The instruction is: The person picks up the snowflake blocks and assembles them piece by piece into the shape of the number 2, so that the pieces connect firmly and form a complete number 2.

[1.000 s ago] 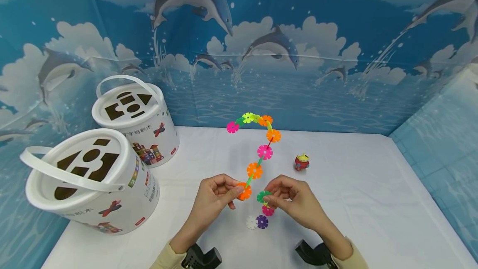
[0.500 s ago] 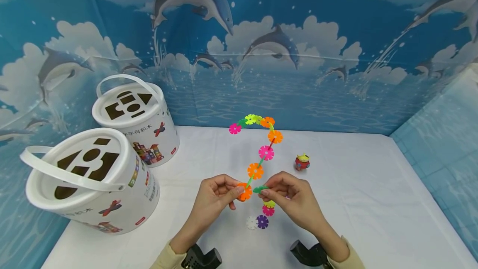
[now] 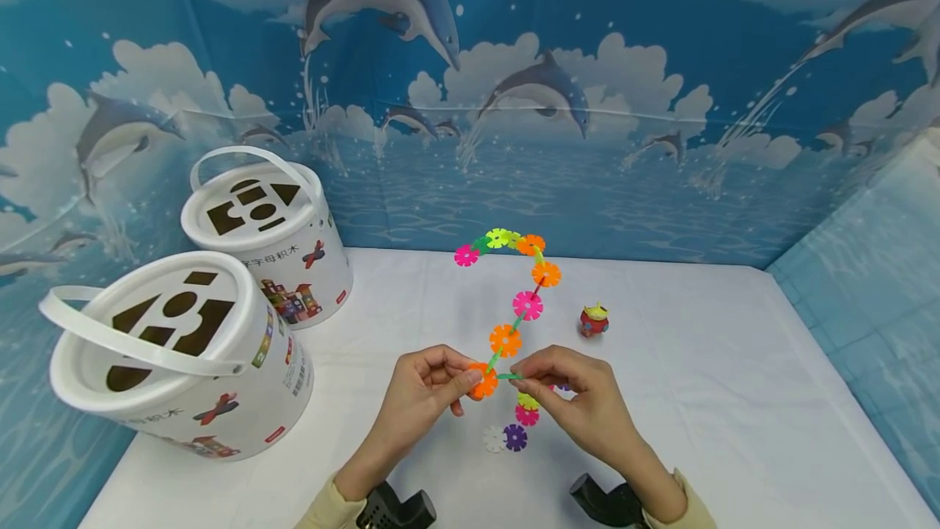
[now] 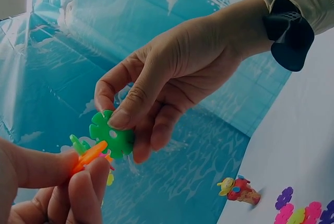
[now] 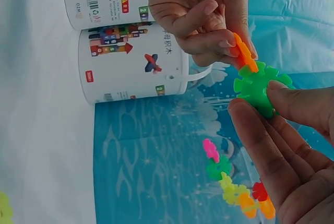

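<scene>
At lower centre, the left hand (image 3: 429, 382) pinches an orange snowflake disc (image 3: 485, 383), the right hand (image 3: 576, 386) a green snowflake disc (image 5: 257, 91).

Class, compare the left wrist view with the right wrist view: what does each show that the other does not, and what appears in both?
Only the left wrist view: a small red and yellow toy figure and purple notched plastic discs.

Only the right wrist view: a white cylindrical bucket with a handle and part of a second white bucket.

Both: the left hand pinching an orange notched plastic disc, the right hand pinching a green notched plastic disc, and the blue sea-printed backdrop.
</scene>
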Motion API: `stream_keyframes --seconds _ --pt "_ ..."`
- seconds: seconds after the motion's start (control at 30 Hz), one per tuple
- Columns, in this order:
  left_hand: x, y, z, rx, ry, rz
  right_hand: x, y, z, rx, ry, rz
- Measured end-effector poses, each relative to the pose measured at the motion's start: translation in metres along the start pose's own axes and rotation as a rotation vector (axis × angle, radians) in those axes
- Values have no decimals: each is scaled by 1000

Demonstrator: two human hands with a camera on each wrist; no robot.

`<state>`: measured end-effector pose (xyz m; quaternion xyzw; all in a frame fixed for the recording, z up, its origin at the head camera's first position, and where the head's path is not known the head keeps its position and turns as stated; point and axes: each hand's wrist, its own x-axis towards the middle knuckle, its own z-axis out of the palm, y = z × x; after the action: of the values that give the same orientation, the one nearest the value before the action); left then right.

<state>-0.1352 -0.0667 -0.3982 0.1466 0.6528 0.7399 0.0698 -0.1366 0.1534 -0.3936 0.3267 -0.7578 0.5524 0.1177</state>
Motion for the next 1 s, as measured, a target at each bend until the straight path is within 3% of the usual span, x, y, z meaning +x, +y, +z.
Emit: stream_keyframes --seconds 0.27,0.73,1.0 --pt "0 -1 1 14 -23 44 -1 0 -1 -20 -8 -19" --pt "-1 0 1 30 -11 30 -1 -1 -6 -53 17 -46" --pt "-1 0 1 31 -18 36 -2 -1 -6 -53 0 -15"
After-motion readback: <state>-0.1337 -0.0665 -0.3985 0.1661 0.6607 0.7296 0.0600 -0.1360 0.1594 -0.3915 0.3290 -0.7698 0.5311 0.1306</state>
